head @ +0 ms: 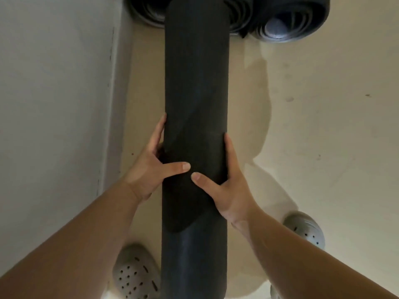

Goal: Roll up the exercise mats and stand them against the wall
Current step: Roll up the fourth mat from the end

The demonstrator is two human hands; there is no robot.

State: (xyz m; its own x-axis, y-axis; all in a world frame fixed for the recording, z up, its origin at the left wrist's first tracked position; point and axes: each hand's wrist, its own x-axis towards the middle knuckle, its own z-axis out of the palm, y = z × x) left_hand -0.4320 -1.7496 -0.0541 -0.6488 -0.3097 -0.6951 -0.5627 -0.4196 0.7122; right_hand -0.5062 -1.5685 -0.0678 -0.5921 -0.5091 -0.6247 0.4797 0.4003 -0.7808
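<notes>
Both hands clasped round a dark rolled mat (195,87), carried lengthwise over pale floor: left hand (149,167) and right hand (224,188) wrapped at mid-length, thumbs on top; soft, grippy foam, likely light, loose flap needing pinning; finished rolls (289,20) ahead

Premises appear to be an indoor exercise or storage corner, most likely within a home or small studio; which of the two cannot be settled from this view. Evidence: a plain pale wall (54,104) on the left meets a smooth cream floor (323,126) at a low skirting strip, with no furniture visible. Two rolled dark mats (291,18) stand on end at the far side, their spiral ends facing the camera. Floor shows minor scuffs and specks. The occupant wears perforated grey clogs (136,275) (casual indoor footwear, not gym shoes).
</notes>
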